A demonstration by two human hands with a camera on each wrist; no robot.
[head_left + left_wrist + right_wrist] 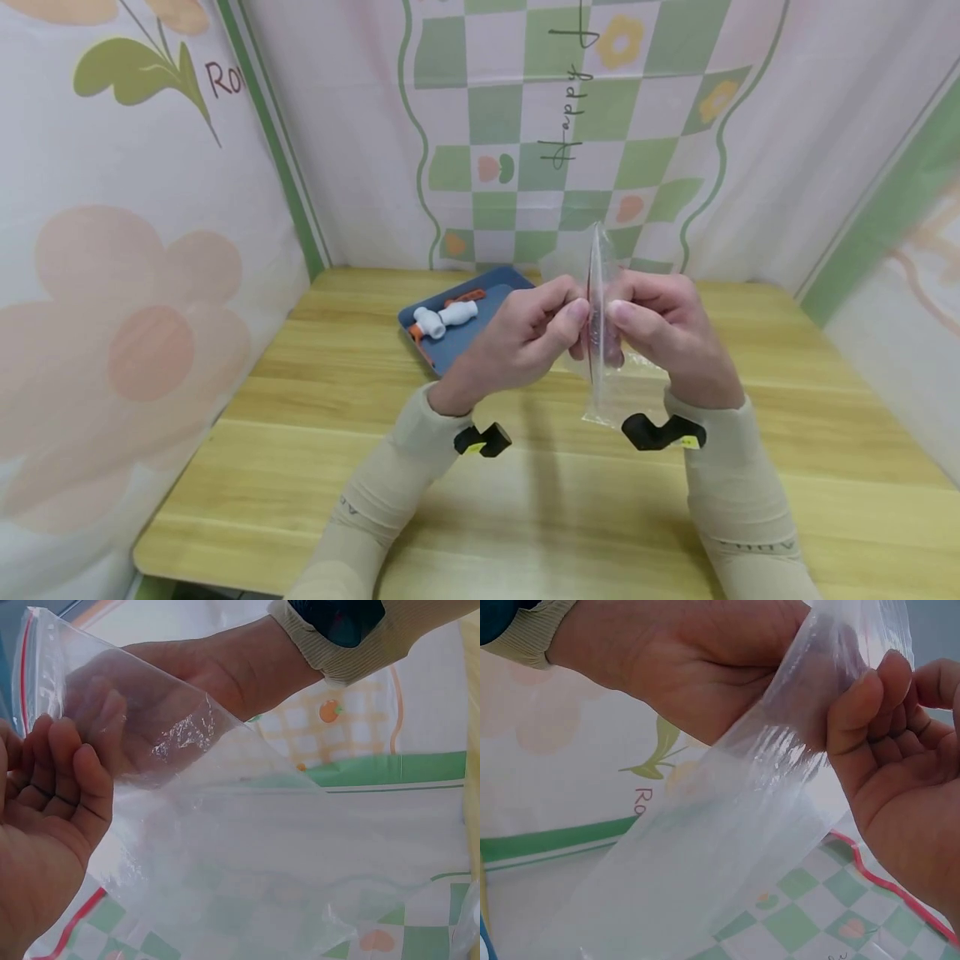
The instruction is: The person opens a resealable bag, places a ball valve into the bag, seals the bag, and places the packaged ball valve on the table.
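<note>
Clear plastic bag (195, 817): we pinch zip edge (596, 258), left hand (521, 333) and right hand (678, 333); whether it gapes, we cannot quite tell.

A clear, red-striped zip bag (597, 333) hangs between both hands (525, 332) (670, 332).

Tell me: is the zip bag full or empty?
Empty: the zip bag is see-through, and no contents show inside it.

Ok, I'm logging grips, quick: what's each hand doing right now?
Left hand: closed, pinching the clear zip bag near its red-lined edge.
Right hand: closed, pinching the same bag near that edge.
</note>
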